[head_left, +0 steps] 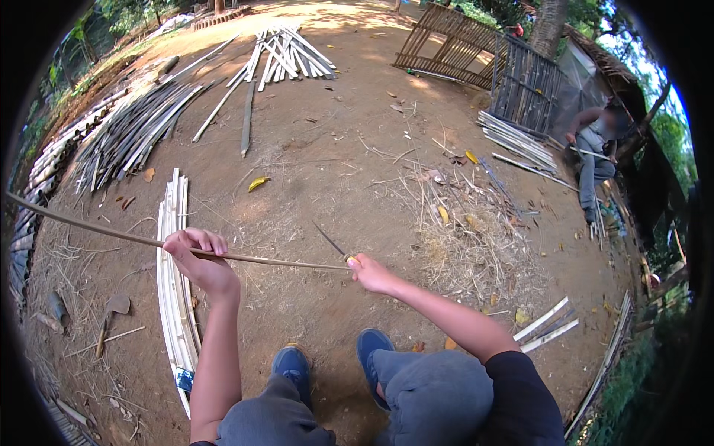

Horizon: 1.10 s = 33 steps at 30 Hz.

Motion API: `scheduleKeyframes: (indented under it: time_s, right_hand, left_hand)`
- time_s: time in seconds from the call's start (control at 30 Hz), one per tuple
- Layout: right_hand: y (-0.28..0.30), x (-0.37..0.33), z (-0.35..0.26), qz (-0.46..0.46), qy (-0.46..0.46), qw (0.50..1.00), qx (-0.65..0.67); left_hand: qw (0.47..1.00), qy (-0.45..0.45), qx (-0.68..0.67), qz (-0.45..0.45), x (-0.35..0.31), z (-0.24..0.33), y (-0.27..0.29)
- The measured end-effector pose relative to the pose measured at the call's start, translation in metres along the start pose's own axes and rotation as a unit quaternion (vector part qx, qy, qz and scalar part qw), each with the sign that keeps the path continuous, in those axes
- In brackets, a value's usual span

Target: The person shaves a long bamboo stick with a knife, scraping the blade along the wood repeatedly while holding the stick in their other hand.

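A long, thin bamboo strip (275, 261) runs across in front of me, from the far left edge to my right hand. My left hand (201, 264) has its fingers curled round it, thumb side up. With my right hand (372, 273) I grip a knife (329, 239) by its handle; the narrow dark blade points up and to the left. The strip's right end meets my right fist, and whether those fingers also hold it is hidden. Below the strip are my blue shoes (292, 372) on the dirt.
Pale bamboo slats (172, 297) lie beside my left arm, near a hatchet-like tool (111, 316). Shavings (476, 245) litter the ground to the right. Farther off are slat piles (286, 58), dark strips (137, 130), woven panels (450, 48) and a seated person (595, 152) holding a strip.
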State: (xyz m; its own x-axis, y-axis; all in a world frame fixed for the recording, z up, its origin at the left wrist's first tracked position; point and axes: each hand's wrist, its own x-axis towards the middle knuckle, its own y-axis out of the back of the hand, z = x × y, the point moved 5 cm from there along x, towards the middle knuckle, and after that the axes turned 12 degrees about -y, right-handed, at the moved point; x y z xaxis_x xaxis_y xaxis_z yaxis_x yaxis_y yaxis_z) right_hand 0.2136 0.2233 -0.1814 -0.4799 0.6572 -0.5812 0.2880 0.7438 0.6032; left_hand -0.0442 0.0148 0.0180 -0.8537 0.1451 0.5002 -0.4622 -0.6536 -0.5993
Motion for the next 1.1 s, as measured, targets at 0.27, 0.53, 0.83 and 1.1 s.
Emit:
scheduleKeyframes:
  time_s: [0.27, 0.53, 0.83, 1.1]
  right_hand:
    - [-0.035, -0.014, 0.002, -0.011, 0.040, 0.977, 0.211]
    - [-0.032, -0.023, 0.023, 0.019, -0.028, 0.980, 0.196]
    - [-0.024, -0.087, -0.059, 0.041, 0.123, 0.987, 0.090]
    - [-0.010, -0.092, -0.055, 0.066, 0.103, 0.990, 0.065]
  left_hand:
    - [0.998, 0.024, 0.066, -0.002, -0.031, -0.015, -0.017]
    - [0.999, 0.031, -0.021, -0.030, 0.004, -0.007, -0.019]
    - [0.999, 0.020, 0.027, 0.031, -0.006, 0.003, -0.001]
    - [0.999, 0.024, 0.022, 0.016, -0.012, 0.004, -0.003]
